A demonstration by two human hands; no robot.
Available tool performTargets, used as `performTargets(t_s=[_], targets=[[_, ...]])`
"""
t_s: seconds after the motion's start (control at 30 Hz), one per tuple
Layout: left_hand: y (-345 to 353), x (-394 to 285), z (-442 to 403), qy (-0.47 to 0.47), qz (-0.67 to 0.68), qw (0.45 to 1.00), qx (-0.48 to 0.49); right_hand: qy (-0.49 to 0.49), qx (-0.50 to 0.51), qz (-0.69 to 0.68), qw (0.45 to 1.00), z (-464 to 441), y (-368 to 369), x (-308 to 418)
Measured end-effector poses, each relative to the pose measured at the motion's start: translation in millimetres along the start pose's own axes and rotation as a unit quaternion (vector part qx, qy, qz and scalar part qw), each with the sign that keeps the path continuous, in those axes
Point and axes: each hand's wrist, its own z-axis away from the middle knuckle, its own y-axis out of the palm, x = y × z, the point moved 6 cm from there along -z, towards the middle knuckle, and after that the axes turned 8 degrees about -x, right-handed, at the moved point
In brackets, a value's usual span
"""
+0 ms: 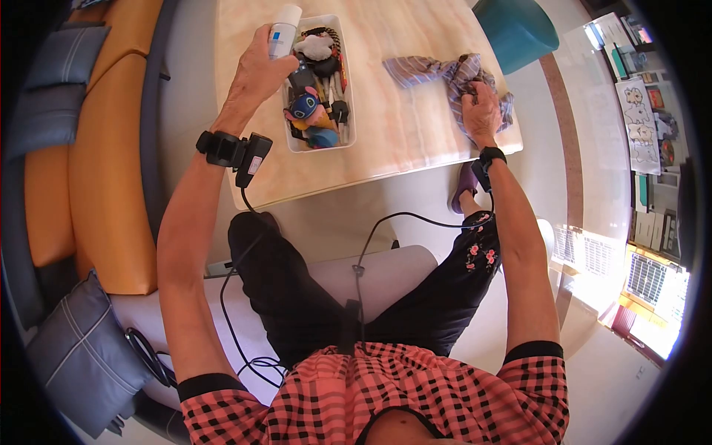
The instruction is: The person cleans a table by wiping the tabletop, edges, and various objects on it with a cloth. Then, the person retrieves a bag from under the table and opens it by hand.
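My left hand (261, 73) is closed around a white bottle (285, 27) with a blue square on its label. The bottle is at the upper left edge of a white plastic box (353, 111); I cannot tell whether it touches the box. Inside the box are a blue cartoon-faced figure (303, 106), a whitish plush-like piece (314, 47) and several dark small items. At the table's right side, my right hand (482, 111) grips a crumpled striped cloth (417, 71) lying on the tabletop. Its fingers are partly hidden in the folds.
The marbled table (404, 141) ends just in front of my knees. A teal bin (517, 33) stands beyond its right edge. To the left is an orange and grey sofa (111, 170). Black cables (415, 215) run from both wrist devices across my lap.
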Motion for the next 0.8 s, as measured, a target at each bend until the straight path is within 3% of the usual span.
performTargets(t_s=[0.23, 0.33, 0.43, 0.8], targets=[[-10, 11, 13, -0.046, 0.069, 0.996, -0.021, 0.004, 0.011, -0.002, 1.000, -1, 0, 0], [-18, 1, 20, 0.013, 0.057, 0.997, -0.055, 0.004, 0.012, -0.003, 1.000, 0, 0, 0], [-22, -4, 24, 0.013, 0.072, 0.995, -0.065, -0.001, 0.008, -0.003, 1.000, 0, 0, 0], [-15, 12, 25, -0.055, 0.102, 0.993, -0.014, 0.000, -0.004, -0.009, 1.000, 0, -1, 1]])
